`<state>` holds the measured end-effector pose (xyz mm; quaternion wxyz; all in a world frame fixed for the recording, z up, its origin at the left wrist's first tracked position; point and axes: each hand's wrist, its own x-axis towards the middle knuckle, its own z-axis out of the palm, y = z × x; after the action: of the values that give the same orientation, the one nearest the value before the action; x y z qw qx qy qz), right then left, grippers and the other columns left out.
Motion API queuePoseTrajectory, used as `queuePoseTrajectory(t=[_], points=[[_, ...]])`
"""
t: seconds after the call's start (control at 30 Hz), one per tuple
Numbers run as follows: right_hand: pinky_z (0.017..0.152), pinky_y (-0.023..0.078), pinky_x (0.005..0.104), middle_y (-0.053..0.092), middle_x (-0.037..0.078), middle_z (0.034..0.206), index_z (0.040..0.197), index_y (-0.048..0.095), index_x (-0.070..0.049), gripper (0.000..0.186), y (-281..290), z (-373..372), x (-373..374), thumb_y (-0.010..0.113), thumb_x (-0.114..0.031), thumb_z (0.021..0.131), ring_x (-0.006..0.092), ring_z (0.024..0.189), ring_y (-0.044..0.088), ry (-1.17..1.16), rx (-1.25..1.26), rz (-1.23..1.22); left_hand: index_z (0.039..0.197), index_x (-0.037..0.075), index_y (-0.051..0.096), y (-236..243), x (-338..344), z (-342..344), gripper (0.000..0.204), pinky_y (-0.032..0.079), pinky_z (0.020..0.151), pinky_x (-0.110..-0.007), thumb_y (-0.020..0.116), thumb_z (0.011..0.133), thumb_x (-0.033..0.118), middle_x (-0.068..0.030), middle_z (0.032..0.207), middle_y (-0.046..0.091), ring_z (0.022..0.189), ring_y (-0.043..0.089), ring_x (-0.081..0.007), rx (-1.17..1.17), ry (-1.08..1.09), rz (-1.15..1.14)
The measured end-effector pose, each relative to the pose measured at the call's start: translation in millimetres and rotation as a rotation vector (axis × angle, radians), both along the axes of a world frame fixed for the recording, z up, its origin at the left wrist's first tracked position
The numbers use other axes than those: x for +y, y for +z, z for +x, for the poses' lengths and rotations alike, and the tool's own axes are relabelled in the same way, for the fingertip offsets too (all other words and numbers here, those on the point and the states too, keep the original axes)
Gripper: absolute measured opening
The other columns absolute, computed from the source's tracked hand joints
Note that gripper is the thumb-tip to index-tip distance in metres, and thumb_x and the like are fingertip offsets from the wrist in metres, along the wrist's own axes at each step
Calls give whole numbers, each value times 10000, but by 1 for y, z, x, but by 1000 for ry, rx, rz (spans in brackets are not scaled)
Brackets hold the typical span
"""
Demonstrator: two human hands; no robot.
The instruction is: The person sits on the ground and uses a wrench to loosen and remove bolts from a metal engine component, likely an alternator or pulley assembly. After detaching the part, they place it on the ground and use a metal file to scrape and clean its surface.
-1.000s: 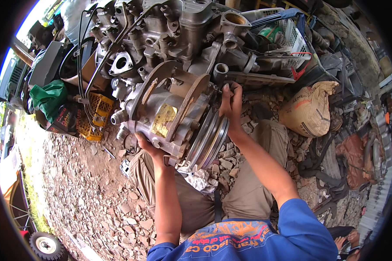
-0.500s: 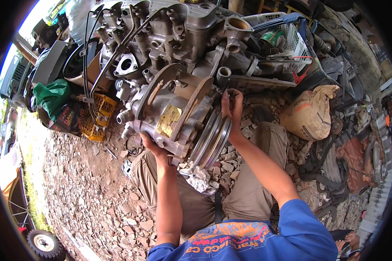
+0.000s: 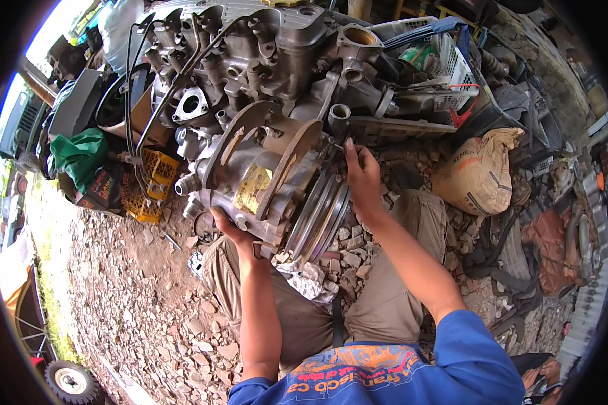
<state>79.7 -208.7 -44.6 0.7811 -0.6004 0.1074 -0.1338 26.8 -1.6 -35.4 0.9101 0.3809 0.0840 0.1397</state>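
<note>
A grey, drum-shaped compressor [image 3: 231, 183] with a yellow label and a grooved pulley [image 3: 321, 217] at its right end is tilted in front of the engine block [image 3: 287, 57]. A curved, rusty metal bracket [image 3: 292, 162] is on its upper side. My left hand [image 3: 231, 228] cups the compressor's lower left side, its fingers partly hidden underneath. By the bracket's right end, above the pulley, my right hand [image 3: 365, 177] is closed with fingertips together at a small dark part. I cannot make out what that part is.
Behind the engine's right side stands a white plastic basket [image 3: 452, 57] of parts. A brown paper sack [image 3: 476, 172] sits to the right on stony ground. At left are a yellow crate [image 3: 152, 189] and a green cloth [image 3: 81, 156]. Dark hoses [image 3: 500, 266] lie at right.
My right hand has turned slightly, and its fingers have shifted at the bracket's end. My left hand keeps its hold on the compressor. The whole view has moved a little.
</note>
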Motion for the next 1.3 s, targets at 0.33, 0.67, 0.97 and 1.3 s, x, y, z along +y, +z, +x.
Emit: queuePoseTrajectory(t=[0.33,0.67,0.97,1.3], points=[[552,393,222,584,1,660,822,645,19,391,12,3,-24,607,-351,944,61,577,500,181,-53,-191,1391,189,396,-16,10,7,778,542,833,-519,477,834,726,-85,1203,578,1005,604,-306,43,3,-69],[597,428,277,608,51,668,896,654,23,377,16,11,-41,616,-350,930,87,620,510,178,-10,-555,1393,158,383,10,-6,2,711,524,891,-459,442,889,657,-97,1271,521,1051,578,-285,-79,-68,-25],[600,431,275,623,46,675,886,660,28,360,12,12,-38,633,-329,920,84,636,518,146,-117,-415,1421,173,350,10,-13,-11,759,515,891,-457,409,878,701,-81,1286,498,1086,546,-272,15,-20,41],[604,456,278,631,101,699,872,653,25,274,18,5,-29,657,-246,910,130,624,550,14,-279,-743,1403,183,383,12,-13,-6,753,534,858,-495,450,859,697,-82,1299,505,1049,581,-301,30,0,-14]])
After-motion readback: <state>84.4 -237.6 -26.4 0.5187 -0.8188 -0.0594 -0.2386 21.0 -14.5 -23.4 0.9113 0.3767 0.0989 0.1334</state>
